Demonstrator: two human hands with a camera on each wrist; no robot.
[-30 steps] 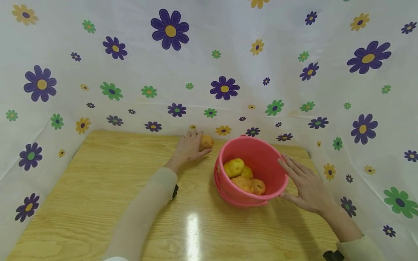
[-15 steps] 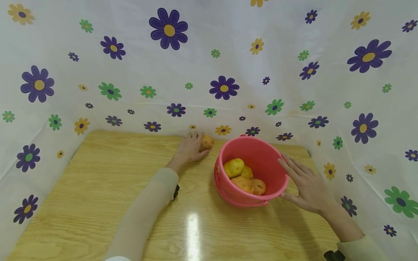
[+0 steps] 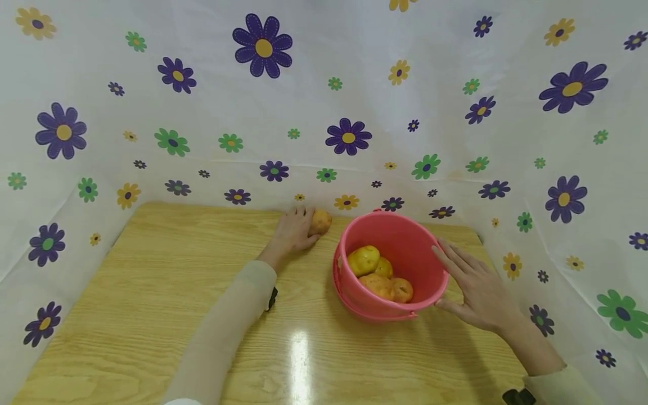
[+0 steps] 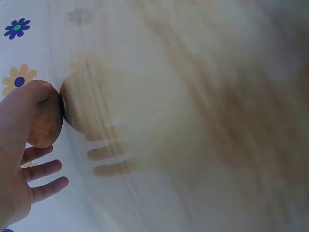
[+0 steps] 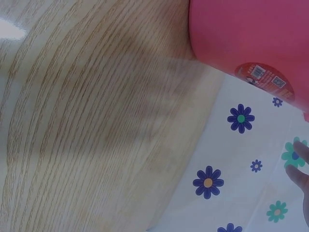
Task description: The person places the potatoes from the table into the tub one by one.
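At the table's back edge my left hand (image 3: 293,229) is on a brown potato (image 3: 321,223), its thumb drawn in at the near side. In the left wrist view the potato (image 4: 46,118) rests on the glossy table, mirrored in it; thumb and hand lie about it, and three fingers stretch out below. A pink bucket (image 3: 400,236) stands to the right, with several potatoes (image 3: 377,284) inside. Beside its right rim my right hand (image 3: 473,289) has its fingers extended, fingertips right at the rim. Only some fingertips (image 5: 299,164) show in the right wrist view.
The wood-grain table (image 3: 177,281) ends at a white curtain (image 3: 304,107) with printed flowers, which rises behind and along both sides. The bucket's handle (image 3: 338,281) hangs down on its left. A red label (image 5: 265,79) is stuck on the bucket's side.
My left thumb has drawn in slightly toward the potato. The bucket, the potatoes in it and my right hand have stayed in place.
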